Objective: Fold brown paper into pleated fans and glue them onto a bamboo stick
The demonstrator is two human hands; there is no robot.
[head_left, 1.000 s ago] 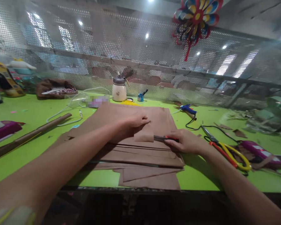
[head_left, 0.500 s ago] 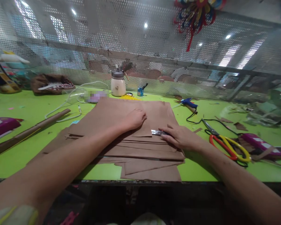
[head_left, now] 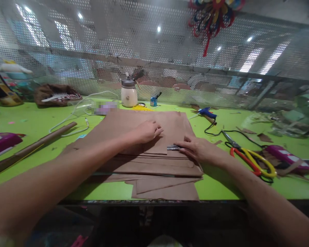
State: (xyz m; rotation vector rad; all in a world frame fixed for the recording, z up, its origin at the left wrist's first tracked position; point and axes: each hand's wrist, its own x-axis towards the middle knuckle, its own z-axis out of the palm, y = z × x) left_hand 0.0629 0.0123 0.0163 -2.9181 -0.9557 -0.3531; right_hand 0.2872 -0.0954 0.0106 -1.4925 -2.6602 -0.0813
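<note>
A stack of brown paper sheets lies in front of me, edges uneven. My left hand rests on the top piece of brown paper, its fingers bent and slightly apart, with nothing seen in them. To its right, my right hand grips a utility knife. The knife's metal end points left, close to the right edge of the top piece. Most of its handle is hidden under my fingers.
Right of the stack lie scissors with orange and yellow handles, a blue glue gun with its cord, and a purple tool. A brown roll lies left. At the back stand a white jug and a small blue jar.
The fingers of my left hand have loosened and spread a little. The knife in my right hand has dipped slightly and lies flatter. The left forearm has shifted a little.
</note>
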